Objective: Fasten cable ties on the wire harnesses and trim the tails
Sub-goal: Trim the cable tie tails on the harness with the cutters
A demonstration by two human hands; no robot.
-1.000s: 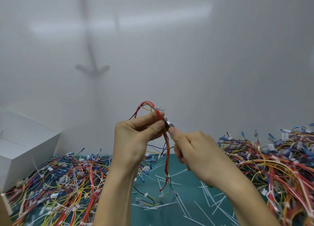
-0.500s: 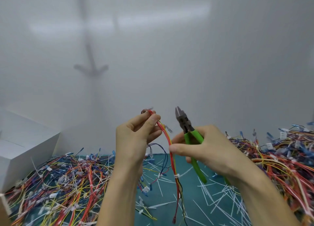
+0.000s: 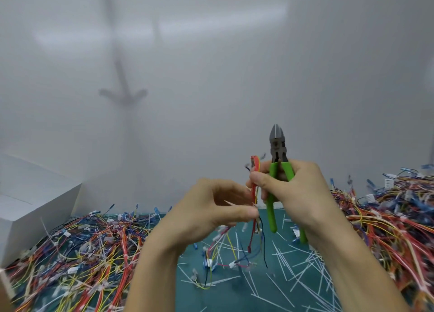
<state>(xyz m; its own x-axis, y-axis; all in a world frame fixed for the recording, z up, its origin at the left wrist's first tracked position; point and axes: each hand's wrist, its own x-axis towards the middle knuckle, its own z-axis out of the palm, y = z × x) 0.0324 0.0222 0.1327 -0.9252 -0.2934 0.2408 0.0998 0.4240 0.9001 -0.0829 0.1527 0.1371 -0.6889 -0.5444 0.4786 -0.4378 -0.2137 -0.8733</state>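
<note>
A small wire harness (image 3: 254, 192) of red, yellow and dark wires hangs upright between my hands, above the green mat. My left hand (image 3: 206, 208) pinches it low down with thumb and fingertips, where a thin white cable tie tail (image 3: 231, 203) sticks out to the left. My right hand (image 3: 301, 189) grips the green-handled cutters (image 3: 277, 147), whose shut jaws point straight up, and its thumb presses the top of the harness against the fingers. The loose wire ends dangle below my left fingers.
Large heaps of coloured wire harnesses lie at the left (image 3: 77, 253) and at the right (image 3: 387, 217). Several cut white tie tails (image 3: 288, 271) litter the green mat (image 3: 225, 297). A white box (image 3: 30, 206) stands at the far left against the wall.
My right hand lifted the cutters upright and took the harness top under its thumb. My left hand slid down the harness to a lower pinch. The harness now hangs straighter.
</note>
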